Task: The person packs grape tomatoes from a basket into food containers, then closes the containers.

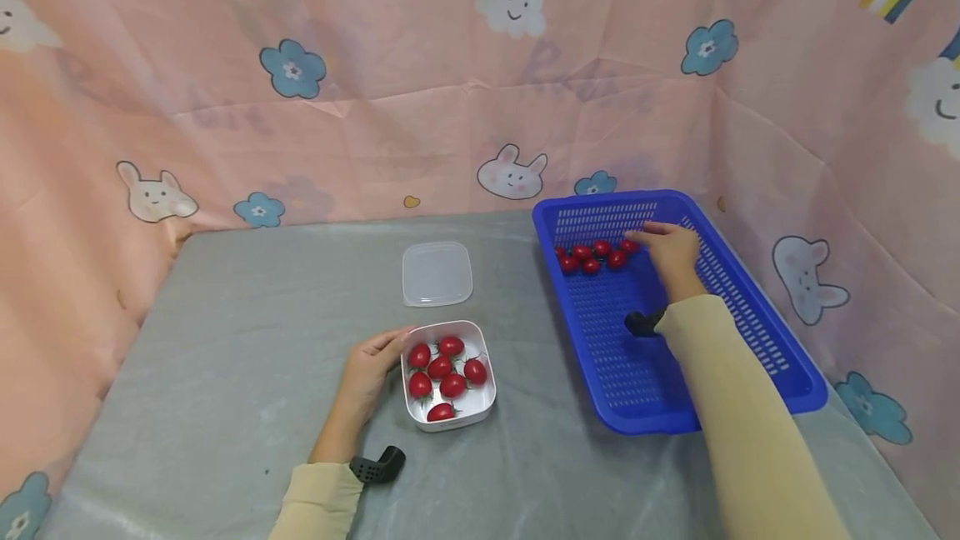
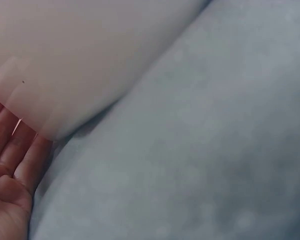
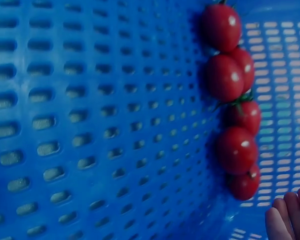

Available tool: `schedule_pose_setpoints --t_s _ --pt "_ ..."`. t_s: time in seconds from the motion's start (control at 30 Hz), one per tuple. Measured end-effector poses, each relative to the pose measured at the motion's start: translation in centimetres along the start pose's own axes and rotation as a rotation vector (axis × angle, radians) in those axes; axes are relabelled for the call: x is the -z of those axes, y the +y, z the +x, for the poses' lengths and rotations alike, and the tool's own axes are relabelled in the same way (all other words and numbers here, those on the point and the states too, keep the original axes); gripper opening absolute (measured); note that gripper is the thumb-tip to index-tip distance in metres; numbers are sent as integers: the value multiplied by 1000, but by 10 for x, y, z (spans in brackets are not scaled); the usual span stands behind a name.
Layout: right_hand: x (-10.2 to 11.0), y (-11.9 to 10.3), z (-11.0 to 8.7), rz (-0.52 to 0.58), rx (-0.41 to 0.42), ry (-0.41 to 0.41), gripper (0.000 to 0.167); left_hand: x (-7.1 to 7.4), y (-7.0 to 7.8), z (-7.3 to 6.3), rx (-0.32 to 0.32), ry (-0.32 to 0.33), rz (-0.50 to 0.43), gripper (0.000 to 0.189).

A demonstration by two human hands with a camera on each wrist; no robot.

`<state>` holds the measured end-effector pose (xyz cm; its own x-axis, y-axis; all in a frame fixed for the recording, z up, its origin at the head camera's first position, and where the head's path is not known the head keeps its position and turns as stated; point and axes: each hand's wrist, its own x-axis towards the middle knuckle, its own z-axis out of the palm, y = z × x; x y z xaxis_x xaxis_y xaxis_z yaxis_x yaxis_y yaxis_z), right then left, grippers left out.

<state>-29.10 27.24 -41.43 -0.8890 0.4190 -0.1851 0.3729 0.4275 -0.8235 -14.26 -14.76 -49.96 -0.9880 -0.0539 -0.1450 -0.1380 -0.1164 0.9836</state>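
A white square container (image 1: pixel 480 411) on the grey table holds several red cherry tomatoes (image 1: pixel 452 386). My left hand (image 1: pixel 363 373) touches its back-left corner; the left wrist view shows fairly straight fingers (image 2: pixel 32 162) against the white wall, fingertips partly hidden. My right hand (image 1: pixel 672 257) reaches into a blue plastic basket (image 1: pixel 622 373), its fingertips just above the rightmost cherry tomato (image 1: pixel 628 247) of a cluster at the far-left end. In the right wrist view its fingers (image 3: pixel 292 210) appear at the lower right, apart from the cherry tomatoes (image 3: pixel 237 150), with nothing seen between them.
A translucent square lid (image 1: pixel 437 273) lies flat behind the container. The basket's raised rim (image 1: pixel 570 340) surrounds the right hand's work. Pink printed fabric (image 1: pixel 375 132) hangs along the back and both sides of the table. Grey cloth (image 1: pixel 225 340) covers the tabletop.
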Motion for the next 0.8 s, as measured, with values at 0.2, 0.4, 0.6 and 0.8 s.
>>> schedule_pose_setpoints --t_s 0.2,0.4,0.6,0.8 --pt "-4 8 8 -4 -28 9 58 1 -1 1 3 -3 -5 36" --pt "-10 11 13 15 -62 -6 61 2 1 -1 4 0 10 36" --pt "-15 11 16 -3 -58 -18 59 1 2 -1 9 0 1 36" --pt "-18 14 17 -73 -23 -18 53 -1 2 0 2 0 1 35"
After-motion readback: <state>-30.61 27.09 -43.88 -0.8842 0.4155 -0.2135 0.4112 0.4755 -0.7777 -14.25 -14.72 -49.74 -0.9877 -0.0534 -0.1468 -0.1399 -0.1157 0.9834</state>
